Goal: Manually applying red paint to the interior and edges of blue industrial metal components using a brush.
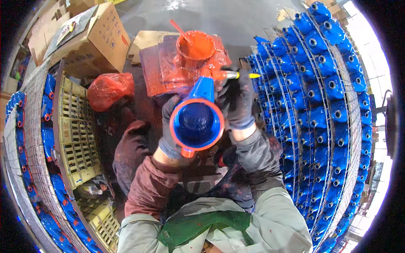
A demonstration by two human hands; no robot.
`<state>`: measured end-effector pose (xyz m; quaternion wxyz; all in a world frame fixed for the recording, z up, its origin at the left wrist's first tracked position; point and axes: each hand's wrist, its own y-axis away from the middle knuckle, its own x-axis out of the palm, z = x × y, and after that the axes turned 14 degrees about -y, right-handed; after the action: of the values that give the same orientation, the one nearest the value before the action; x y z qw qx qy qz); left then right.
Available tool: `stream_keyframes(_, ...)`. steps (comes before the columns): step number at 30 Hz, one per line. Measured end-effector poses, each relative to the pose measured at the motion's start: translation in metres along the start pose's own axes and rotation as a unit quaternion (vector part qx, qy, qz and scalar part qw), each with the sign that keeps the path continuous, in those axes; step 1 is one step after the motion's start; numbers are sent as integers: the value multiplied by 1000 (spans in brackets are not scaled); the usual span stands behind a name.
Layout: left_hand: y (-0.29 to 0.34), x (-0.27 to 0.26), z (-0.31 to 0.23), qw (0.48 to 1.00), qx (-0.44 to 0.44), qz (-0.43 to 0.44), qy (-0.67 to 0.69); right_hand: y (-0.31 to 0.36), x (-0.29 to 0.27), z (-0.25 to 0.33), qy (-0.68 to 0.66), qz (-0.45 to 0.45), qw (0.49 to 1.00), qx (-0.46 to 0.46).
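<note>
My left hand (169, 116), in a dark glove, is closed around the side of a blue hollow casting (198, 122). The casting's round mouth faces up with an orange-red painted rim, and a narrower neck points away from me. In my gloved right hand (237, 101) is a paintbrush (231, 75), gripped so that its yellow tip sticks out to the right. The red-coated bristles point left, close to the end of the neck; whether they touch it I cannot tell. Just beyond sits a bowl (180, 49) of orange-red paint with a stick (177, 27) leaning in it.
The bowl stands on a paint-covered board (152, 67). Wire racks with rows of blue castings (312, 101) rise at right, and more blue castings (50, 141) line the left. A red plastic bag (110, 90), yellow slatted crates (78, 130) and a cardboard box (99, 42) are at left.
</note>
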<state>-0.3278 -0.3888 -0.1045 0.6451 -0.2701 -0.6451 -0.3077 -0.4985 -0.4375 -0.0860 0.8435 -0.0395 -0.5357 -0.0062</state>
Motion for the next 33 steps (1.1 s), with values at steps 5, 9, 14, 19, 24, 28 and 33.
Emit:
stream_keyframes(5, -29, 13, 19, 934, -149, 307, 107, 22, 15, -18, -247, -73, 924, 282)
stream_keyframes(9, -48, 16, 23, 941, -159, 289, -77, 26, 12, -27, -272, -38, 921, 278)
stream_keyframes(14, -8, 15, 18, 971, 54, 110, -205, 14, -16, -12, -223, -41, 956, 187)
stream_keyframes(19, 0, 17, -12, 987, 11, 155, -52, 19, -34, 22, -112, -9, 993, 35)
stream_keyframes(24, -9, 7, -31, 970, 0, 227, 82, 82, -52, 23, 105, -223, 965, -87)
stream_keyframes(28, 4, 13, -15, 921, 247, -46, -298, 134, -44, 14, 286, -206, 924, -148)
stream_keyframes(33, 61, 38, 14, 469, 413, -90, -776, 176, 11, 29, 365, -178, 890, -209)
